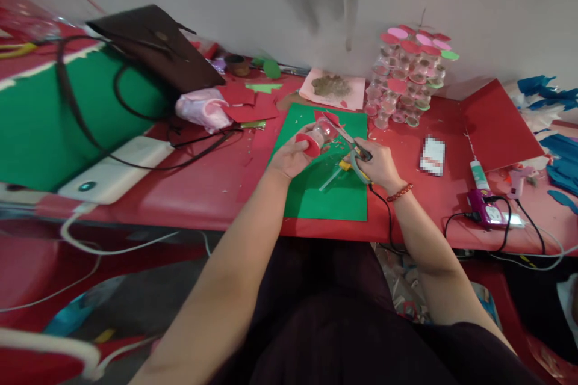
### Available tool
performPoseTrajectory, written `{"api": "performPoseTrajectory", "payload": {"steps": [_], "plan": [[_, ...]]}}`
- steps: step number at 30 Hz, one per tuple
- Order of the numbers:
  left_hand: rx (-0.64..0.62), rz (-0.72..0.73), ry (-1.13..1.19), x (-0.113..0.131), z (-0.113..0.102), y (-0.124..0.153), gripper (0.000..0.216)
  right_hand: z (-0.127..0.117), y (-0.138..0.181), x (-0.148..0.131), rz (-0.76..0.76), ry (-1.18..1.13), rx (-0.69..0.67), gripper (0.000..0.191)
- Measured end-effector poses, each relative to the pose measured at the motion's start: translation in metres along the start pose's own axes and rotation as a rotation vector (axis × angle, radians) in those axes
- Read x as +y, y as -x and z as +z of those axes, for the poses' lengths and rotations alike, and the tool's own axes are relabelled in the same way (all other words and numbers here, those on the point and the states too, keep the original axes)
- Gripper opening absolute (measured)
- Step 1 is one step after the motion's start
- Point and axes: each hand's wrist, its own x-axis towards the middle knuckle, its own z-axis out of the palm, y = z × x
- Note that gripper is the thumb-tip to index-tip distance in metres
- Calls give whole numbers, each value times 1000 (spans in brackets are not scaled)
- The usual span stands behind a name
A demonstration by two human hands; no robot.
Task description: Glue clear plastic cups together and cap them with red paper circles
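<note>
My left hand (294, 155) is closed around a small clear plastic piece (324, 129), narrow at the middle, with a red paper disc (308, 144) on its near end. A piece of red paper (326, 115) sits at its far end. My right hand (377, 159) grips a pair of scissors (350, 143), whose blades reach the red paper's edge. Below both hands lies a green sheet (325, 195) strewn with small scraps. A yellow-tipped glue gun (345, 165) with a clear stick rests there, partly hidden under the scissors and right hand.
A stacked craft of clear cups with coloured discs (406, 78) stands by the wall. To the right are a phone-like white object (432, 156), a purple power socket (490, 210) with cords and a red board (501, 126). A dark bag (162, 48) and white box (120, 168) lie left.
</note>
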Motion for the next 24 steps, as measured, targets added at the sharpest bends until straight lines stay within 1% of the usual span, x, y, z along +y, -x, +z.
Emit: {"api": "performPoseTrajectory", "payload": {"steps": [7, 12, 19, 24], "plan": [[-34, -2, 49, -1, 0, -1, 52, -2, 0, 0, -27, -3, -12, 36], [-12, 12, 41, -2, -2, -2, 55, -2, 0, 0, -27, -4, -5, 36], [-30, 20, 62, -2, -3, -3, 59, -1, 0, 4, -22, -20, 5, 40], [-10, -4, 72, -3, -5, -4, 57, -2, 0, 2, -35, -24, 4, 40]]}}
